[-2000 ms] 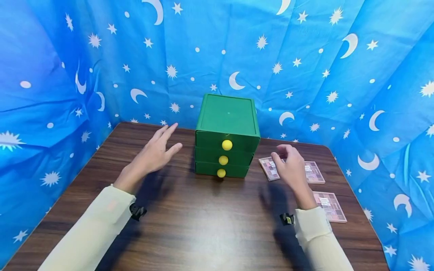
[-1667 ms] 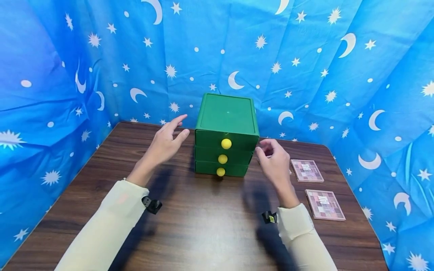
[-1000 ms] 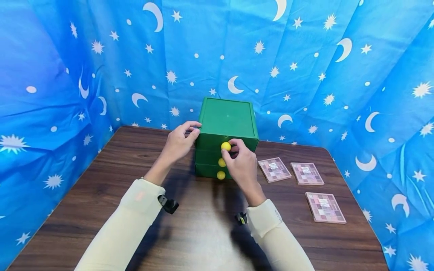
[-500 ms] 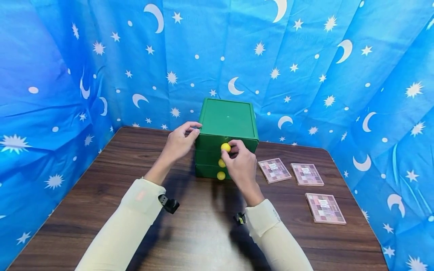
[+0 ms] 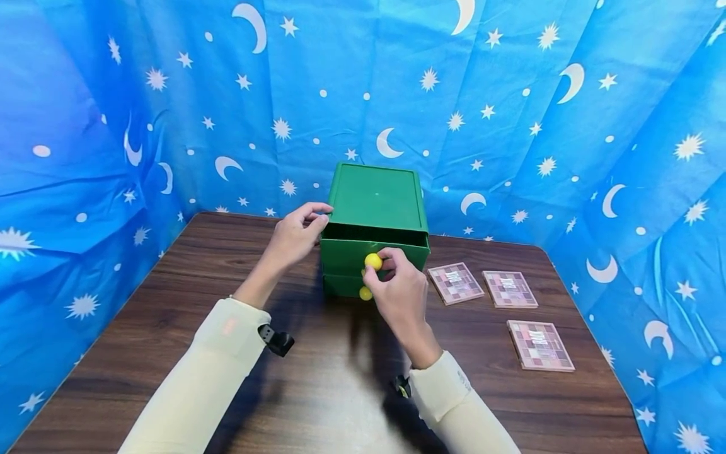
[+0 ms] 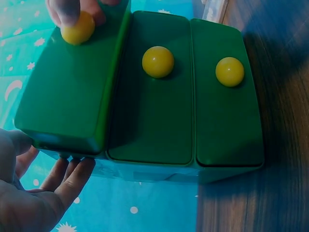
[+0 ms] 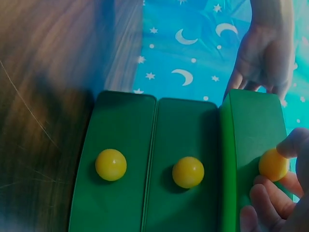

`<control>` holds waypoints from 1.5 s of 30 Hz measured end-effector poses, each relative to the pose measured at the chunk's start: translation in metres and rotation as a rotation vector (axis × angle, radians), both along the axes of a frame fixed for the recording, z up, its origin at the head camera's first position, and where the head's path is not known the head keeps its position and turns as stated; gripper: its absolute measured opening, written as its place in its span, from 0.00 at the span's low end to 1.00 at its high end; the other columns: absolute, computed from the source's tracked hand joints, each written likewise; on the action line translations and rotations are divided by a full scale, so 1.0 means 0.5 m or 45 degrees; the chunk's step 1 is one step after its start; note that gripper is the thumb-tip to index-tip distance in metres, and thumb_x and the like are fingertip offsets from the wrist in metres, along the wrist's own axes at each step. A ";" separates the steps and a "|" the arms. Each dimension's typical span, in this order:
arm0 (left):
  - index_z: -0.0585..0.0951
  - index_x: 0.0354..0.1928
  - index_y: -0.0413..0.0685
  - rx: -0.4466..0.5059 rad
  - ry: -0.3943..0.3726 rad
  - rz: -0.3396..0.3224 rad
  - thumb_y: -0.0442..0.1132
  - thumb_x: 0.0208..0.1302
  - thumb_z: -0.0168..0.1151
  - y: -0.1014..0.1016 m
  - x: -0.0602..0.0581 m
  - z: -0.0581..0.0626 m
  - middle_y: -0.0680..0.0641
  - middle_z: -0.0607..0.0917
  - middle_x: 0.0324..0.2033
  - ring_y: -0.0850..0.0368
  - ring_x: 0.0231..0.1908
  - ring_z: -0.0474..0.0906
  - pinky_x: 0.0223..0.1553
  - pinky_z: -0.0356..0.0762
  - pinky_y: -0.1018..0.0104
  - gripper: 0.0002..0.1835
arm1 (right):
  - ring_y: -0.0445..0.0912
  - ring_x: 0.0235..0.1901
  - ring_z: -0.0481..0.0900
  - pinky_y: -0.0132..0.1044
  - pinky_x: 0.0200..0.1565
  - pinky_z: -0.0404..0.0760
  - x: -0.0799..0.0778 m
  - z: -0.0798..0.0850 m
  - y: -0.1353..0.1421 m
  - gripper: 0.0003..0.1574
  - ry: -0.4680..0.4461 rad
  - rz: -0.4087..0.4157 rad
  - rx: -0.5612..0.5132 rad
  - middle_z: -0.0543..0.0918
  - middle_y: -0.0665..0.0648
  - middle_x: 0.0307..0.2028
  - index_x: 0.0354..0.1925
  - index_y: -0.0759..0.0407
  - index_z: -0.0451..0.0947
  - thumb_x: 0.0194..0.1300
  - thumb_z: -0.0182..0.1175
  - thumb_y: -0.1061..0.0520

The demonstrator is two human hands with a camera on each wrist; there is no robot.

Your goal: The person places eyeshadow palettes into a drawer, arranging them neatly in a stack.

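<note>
A green drawer unit (image 5: 377, 195) with yellow round knobs stands at the back of the table. My right hand (image 5: 403, 293) pinches the top drawer's knob (image 5: 372, 261) between thumb and fingers. That top drawer (image 7: 256, 121) juts out past the lower two, and a dark gap shows above its front. My left hand (image 5: 292, 239) rests its fingertips against the unit's left side near the top front corner, fingers (image 6: 75, 181) fairly straight. Both the middle knob (image 6: 158, 62) and the bottom knob (image 6: 230, 71) sit on closed drawer fronts.
Three flat pinkish makeup palettes lie right of the unit: one close by (image 5: 456, 284), one farther right (image 5: 510, 289), one nearer the front (image 5: 541, 345). Behind the wooden table (image 5: 317, 391) hangs a blue cloth (image 5: 317, 75) with moons and stars.
Both hands have come in to the drawer unit, the left to its side and the right to the top knob. The top drawer has since slid partly out toward me.
</note>
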State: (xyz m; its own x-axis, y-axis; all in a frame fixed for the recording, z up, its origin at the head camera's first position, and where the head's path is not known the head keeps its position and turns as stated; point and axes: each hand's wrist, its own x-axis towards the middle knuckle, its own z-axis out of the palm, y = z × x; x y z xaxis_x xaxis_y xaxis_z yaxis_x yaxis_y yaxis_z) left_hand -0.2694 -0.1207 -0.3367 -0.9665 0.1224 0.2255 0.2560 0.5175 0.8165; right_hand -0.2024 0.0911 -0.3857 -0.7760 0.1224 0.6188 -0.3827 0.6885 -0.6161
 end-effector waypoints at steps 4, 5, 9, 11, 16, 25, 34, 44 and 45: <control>0.77 0.65 0.61 -0.003 0.001 -0.023 0.52 0.79 0.49 -0.004 0.001 0.002 0.46 0.83 0.45 0.46 0.39 0.78 0.42 0.74 0.57 0.19 | 0.45 0.28 0.86 0.41 0.34 0.82 0.028 -0.002 -0.001 0.17 0.020 0.015 -0.004 0.90 0.54 0.33 0.43 0.55 0.82 0.59 0.71 0.49; 0.77 0.65 0.61 -0.002 0.002 -0.027 0.52 0.79 0.49 -0.005 0.001 0.002 0.45 0.83 0.45 0.45 0.39 0.78 0.41 0.74 0.57 0.19 | 0.45 0.28 0.86 0.41 0.34 0.83 0.034 -0.002 -0.001 0.17 0.022 0.022 -0.005 0.90 0.54 0.34 0.43 0.55 0.82 0.59 0.71 0.49; 0.77 0.66 0.60 0.005 0.003 -0.033 0.52 0.79 0.49 -0.009 0.001 0.002 0.45 0.84 0.46 0.43 0.40 0.78 0.39 0.75 0.57 0.19 | 0.44 0.28 0.85 0.39 0.34 0.83 0.062 -0.002 -0.003 0.16 0.044 0.043 -0.001 0.90 0.53 0.33 0.43 0.55 0.82 0.58 0.71 0.50; 0.77 0.66 0.60 0.000 -0.002 -0.028 0.52 0.79 0.49 -0.011 0.001 0.003 0.45 0.84 0.48 0.45 0.40 0.78 0.39 0.76 0.58 0.19 | 0.42 0.27 0.85 0.38 0.33 0.82 0.076 -0.002 -0.004 0.16 0.060 0.043 0.008 0.90 0.52 0.32 0.42 0.54 0.82 0.58 0.71 0.50; 0.77 0.66 0.60 -0.008 -0.011 -0.027 0.52 0.79 0.49 -0.013 0.000 0.005 0.45 0.84 0.51 0.49 0.40 0.78 0.42 0.77 0.58 0.20 | 0.40 0.27 0.84 0.36 0.31 0.82 0.112 -0.004 -0.008 0.14 0.099 0.033 0.041 0.89 0.50 0.29 0.41 0.54 0.82 0.57 0.72 0.51; 0.76 0.67 0.58 -0.025 -0.020 -0.044 0.51 0.79 0.49 -0.013 0.001 0.011 0.43 0.84 0.51 0.48 0.40 0.78 0.43 0.77 0.57 0.20 | 0.39 0.27 0.83 0.35 0.31 0.81 0.166 -0.006 -0.014 0.15 0.150 0.009 0.072 0.89 0.47 0.29 0.40 0.53 0.83 0.54 0.74 0.52; 0.76 0.67 0.59 -0.012 -0.044 -0.054 0.52 0.79 0.48 -0.020 0.004 0.004 0.42 0.83 0.54 0.48 0.41 0.77 0.43 0.77 0.57 0.20 | 0.37 0.26 0.84 0.32 0.30 0.80 0.183 -0.001 0.011 0.15 0.106 0.079 0.106 0.89 0.48 0.28 0.43 0.55 0.83 0.59 0.73 0.53; 0.75 0.67 0.59 -0.006 -0.044 -0.075 0.53 0.79 0.47 -0.020 0.013 0.004 0.42 0.83 0.56 0.46 0.43 0.79 0.44 0.77 0.57 0.21 | 0.37 0.17 0.70 0.29 0.23 0.70 0.166 0.012 0.187 0.06 0.007 -0.175 0.058 0.79 0.51 0.17 0.28 0.56 0.85 0.63 0.67 0.60; 0.75 0.67 0.59 -0.003 -0.042 -0.076 0.53 0.79 0.47 -0.020 0.013 0.005 0.42 0.83 0.56 0.46 0.43 0.79 0.44 0.77 0.57 0.21 | 0.39 0.18 0.71 0.31 0.25 0.70 0.159 0.010 0.211 0.07 -0.063 -0.205 0.072 0.80 0.52 0.18 0.28 0.56 0.85 0.64 0.66 0.59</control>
State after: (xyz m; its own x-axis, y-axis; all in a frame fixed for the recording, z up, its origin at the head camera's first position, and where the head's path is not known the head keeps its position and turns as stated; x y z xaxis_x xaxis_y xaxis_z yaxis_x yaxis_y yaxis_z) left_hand -0.2630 -0.1305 -0.3344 -0.9645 0.1804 0.1929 0.2591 0.5042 0.8238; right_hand -0.1231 0.1966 -0.3806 -0.7791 0.2133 0.5895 -0.2349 0.7726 -0.5899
